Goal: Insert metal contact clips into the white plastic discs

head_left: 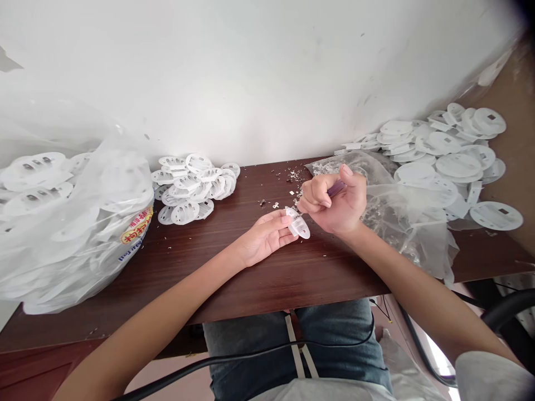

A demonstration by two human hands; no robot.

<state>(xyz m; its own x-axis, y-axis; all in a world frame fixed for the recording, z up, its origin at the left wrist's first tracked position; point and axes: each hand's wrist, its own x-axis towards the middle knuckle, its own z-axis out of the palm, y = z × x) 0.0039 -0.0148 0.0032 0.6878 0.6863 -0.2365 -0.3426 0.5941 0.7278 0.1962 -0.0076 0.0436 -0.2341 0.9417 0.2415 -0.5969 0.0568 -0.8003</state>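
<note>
Head view. The left hand lies palm up, low over the worktop, with its fingers partly curled. Thumb and fingertips pinch a small white plastic piece at the hand's right end. The piece is oval, and its long axis runs from upper left to lower right.

The right hand is closed in a fist around a purple-handled tool; only a short stretch of the handle shows between thumb and fingers. The tool's working end points down and to the left and meets the upper-left end of the piece — the tip itself is too small to make out.

Relation to note: the piece lies just below and left of the right hand and directly right of the left hand's fingertips. The two hands are close together, almost touching.

Surroundings — small metal parts are scattered just beyond the hands. A pile of white discs sits well to the left, and a large plastic bag of similar discs stands at the left edge. A clear bag lies behind the right wrist, and a second disc heap lies at far right.
</note>
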